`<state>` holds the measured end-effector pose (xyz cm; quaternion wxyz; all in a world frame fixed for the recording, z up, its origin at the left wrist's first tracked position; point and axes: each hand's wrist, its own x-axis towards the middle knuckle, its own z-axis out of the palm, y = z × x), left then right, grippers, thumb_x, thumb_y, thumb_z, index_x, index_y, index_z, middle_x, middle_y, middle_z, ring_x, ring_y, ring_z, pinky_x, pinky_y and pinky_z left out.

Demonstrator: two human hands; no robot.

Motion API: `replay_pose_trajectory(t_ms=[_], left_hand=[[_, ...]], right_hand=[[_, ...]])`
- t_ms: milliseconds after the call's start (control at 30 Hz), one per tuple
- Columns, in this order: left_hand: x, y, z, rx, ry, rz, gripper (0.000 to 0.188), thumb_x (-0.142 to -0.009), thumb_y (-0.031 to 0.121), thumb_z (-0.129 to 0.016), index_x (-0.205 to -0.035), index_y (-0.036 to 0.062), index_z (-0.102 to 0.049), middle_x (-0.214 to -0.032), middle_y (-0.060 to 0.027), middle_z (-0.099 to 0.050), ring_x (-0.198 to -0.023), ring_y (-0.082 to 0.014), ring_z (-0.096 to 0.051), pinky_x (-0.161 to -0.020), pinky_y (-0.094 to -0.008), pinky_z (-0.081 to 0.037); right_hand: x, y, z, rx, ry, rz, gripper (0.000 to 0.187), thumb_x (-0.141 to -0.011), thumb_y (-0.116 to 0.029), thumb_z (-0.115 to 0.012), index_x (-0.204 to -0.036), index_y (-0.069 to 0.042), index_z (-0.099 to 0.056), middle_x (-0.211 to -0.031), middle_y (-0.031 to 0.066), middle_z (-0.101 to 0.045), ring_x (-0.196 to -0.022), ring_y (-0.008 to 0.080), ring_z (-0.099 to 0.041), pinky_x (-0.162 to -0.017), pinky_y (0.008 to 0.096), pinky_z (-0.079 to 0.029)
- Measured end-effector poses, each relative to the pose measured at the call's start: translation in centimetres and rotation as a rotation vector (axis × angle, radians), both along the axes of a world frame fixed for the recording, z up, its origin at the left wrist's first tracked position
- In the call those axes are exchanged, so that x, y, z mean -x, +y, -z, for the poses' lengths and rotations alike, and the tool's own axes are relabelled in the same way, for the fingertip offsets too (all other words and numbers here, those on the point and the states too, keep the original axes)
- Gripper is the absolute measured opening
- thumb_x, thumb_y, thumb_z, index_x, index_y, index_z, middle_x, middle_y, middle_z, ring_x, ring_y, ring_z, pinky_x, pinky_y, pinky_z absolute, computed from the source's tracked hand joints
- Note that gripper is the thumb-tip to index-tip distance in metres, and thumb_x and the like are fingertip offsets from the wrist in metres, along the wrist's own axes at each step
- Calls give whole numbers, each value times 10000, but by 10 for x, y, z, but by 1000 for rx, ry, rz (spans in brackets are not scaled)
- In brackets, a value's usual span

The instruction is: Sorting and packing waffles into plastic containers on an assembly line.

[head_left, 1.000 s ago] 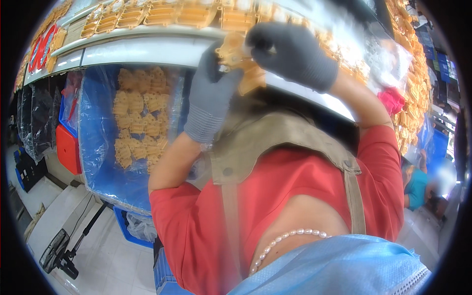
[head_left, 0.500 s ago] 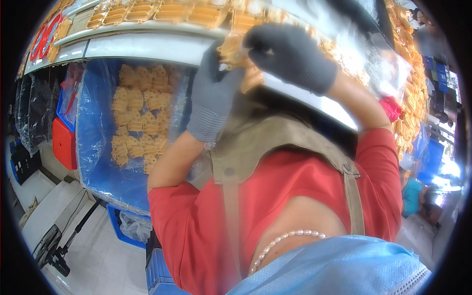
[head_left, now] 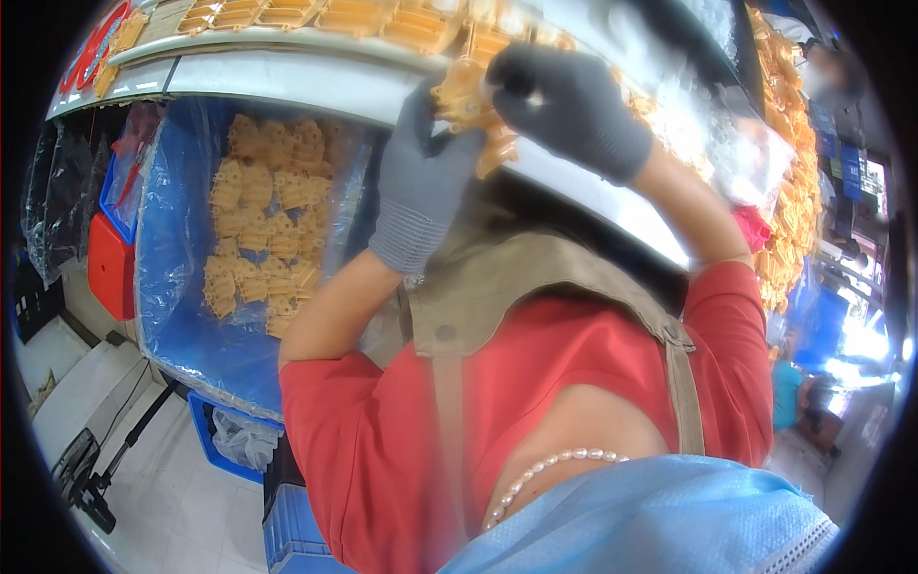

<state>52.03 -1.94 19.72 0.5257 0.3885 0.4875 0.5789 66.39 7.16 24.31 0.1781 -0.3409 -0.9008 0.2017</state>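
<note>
White-fronted surface [head_left: 287, 80] bears orange molded frames [head_left: 421, 31]. Left gray-gloved grip [head_left: 421, 180] clasps an irregular orange molded part [head_left: 465, 96] by surface edge; right gray-gloved grip [head_left: 579, 110] curled beside it, can't tell if holding anything.

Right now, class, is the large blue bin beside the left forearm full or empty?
Neither: partly filled. Orange parts lie in rows inside the blue bin, with bare blue showing around them.

The orange part [head_left: 463, 93] looks smooth plastic, the bin liner [head_left: 175, 215] glossy film.
</note>
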Motion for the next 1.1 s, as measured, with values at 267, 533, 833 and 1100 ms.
replay_pose_trajectory(t_ms=[267,533,833,1100], left_hand=[[3,3,-2,57,-84,18,474,-798,18,-517,-1243,-40,-365,-1136,-107,-494,-1034,-151,-471,-892,-260,-383],[21,0,-6,50,-290,-70,464,-797,29,-523,-1229,-44,-369,-1110,-98,-500,-1011,-164,-491,-867,-283,-415],[200,56,-94,-161,262,-251,360,-792,85,-566,-1129,-13,-486,-1045,-142,-554,-940,-208,-558,-791,-279,-471],[449,204,-39,55,491,-97,425,-795,259,-619,-1113,-5,-517,-1016,-78,-563,-888,-177,-562,-707,-316,-475]], right_hand=[[6,4,3,-60,-121,0,124,-758,-167,-550,-832,-78,-596,-710,125,-599,-642,294,-584,-602,362,-471],[11,-1,-25,62,-12,16,260,-748,-220,-624,-962,-81,-573,-646,100,-577,-584,221,-577,-567,308,-462],[-9,4,-79,113,96,214,272,-743,-91,-633,-1000,-34,-565,-695,86,-590,-656,140,-589,-635,268,-468],[-54,-3,-64,219,90,538,239,-775,-44,-589,-1012,-27,-570,-693,21,-547,-656,72,-523,-627,224,-438]])
